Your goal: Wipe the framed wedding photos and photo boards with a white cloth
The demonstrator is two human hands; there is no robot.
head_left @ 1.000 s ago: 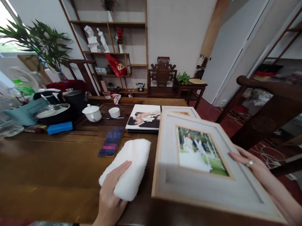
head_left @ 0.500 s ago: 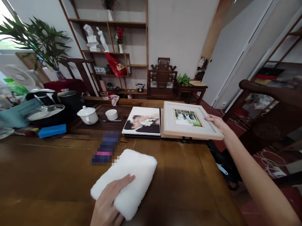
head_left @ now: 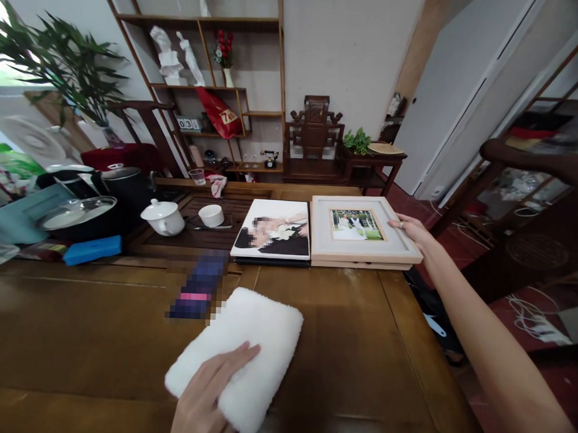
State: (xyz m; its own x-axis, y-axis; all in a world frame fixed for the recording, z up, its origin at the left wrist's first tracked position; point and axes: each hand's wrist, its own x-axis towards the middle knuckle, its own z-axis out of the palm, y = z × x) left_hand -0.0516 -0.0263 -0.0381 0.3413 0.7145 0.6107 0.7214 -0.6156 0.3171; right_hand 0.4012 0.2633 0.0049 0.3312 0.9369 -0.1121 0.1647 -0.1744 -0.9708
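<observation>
My left hand rests flat on a folded white towel lying on the brown wooden table, fingers stretched over its near corner. My right hand reaches far across the table and holds the right edge of a light wood photo frame, which lies stacked on another frame at the table's far right. Left of the frames lies a frameless photo print on a dark board.
A blurred dark object lies just beyond the towel. At the far left stand a white teapot, a small cup, black pots, a glass lid and a blue sponge. A dark wooden chair stands right of the table.
The frame went from held close and tilted in my right hand to lying flat on the other frame at the far right. My left hand stayed on the towel.
</observation>
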